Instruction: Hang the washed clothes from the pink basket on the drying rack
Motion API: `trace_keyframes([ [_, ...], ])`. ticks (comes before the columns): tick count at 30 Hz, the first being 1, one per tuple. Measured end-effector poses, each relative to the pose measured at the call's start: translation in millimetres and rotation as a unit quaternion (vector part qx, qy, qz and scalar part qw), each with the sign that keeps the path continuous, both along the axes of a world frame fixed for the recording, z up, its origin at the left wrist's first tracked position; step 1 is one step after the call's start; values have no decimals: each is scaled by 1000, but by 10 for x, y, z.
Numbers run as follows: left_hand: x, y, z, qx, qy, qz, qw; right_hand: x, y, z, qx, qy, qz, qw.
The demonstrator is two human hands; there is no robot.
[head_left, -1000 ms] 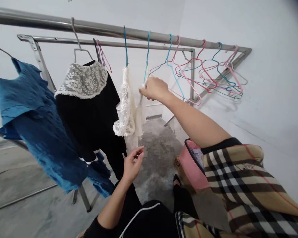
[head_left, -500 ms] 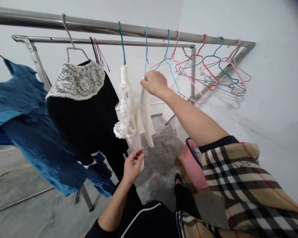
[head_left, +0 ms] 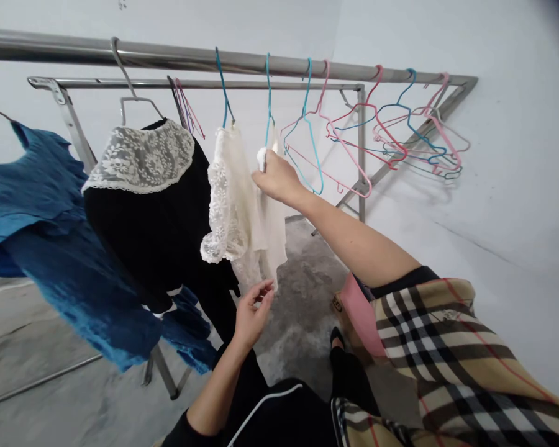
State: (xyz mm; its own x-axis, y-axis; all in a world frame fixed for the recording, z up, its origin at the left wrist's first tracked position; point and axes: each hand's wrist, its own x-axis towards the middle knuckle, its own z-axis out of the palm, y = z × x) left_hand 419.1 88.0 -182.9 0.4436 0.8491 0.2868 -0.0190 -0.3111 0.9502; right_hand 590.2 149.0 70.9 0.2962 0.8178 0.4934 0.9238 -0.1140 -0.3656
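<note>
My right hand [head_left: 279,179] is closed around the upper edge of a sheer white garment [head_left: 272,230], which hangs from a light blue hanger [head_left: 269,93] on the rail. Just to its left, a cream lace garment [head_left: 221,205] is on a darker blue hanger [head_left: 222,87]. Below both, my left hand [head_left: 254,313] is held near the hem with fingers loosely curled and the thumb apart. Nothing shows in its grasp; whether the fingertips touch the fabric I cannot tell.
A metal rail [head_left: 181,56] runs across, carrying a black top with lace collar [head_left: 144,211], a blue dress [head_left: 74,273] and several bare hangers [head_left: 391,124] at the right. A pink basket [head_left: 361,316] stands low right, beside plaid fabric [head_left: 423,323] at my right arm.
My right hand has moved down and slightly left, with white fabric now bunched at its thumb. The white garments have turned and show broader. My left hand has hardly moved.
</note>
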Motion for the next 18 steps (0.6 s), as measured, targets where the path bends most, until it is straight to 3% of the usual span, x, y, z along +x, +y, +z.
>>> trace_keyframes([
  [6,-8,-60,67,5,-5,4,1000,66,-147,15,6,-16,-19,1000],
  [12,-114,-100,185,36,-21,63,997,-112,-276,43,128,-76,-3,989],
  [15,-226,-123,253,99,-44,111,988,-408,-600,218,188,-120,46,974],
  [17,-340,-119,327,167,-82,177,967,-630,-997,306,232,-171,77,954],
  [18,-411,-107,380,199,-104,220,950,-727,-1226,313,248,-209,62,944],
])
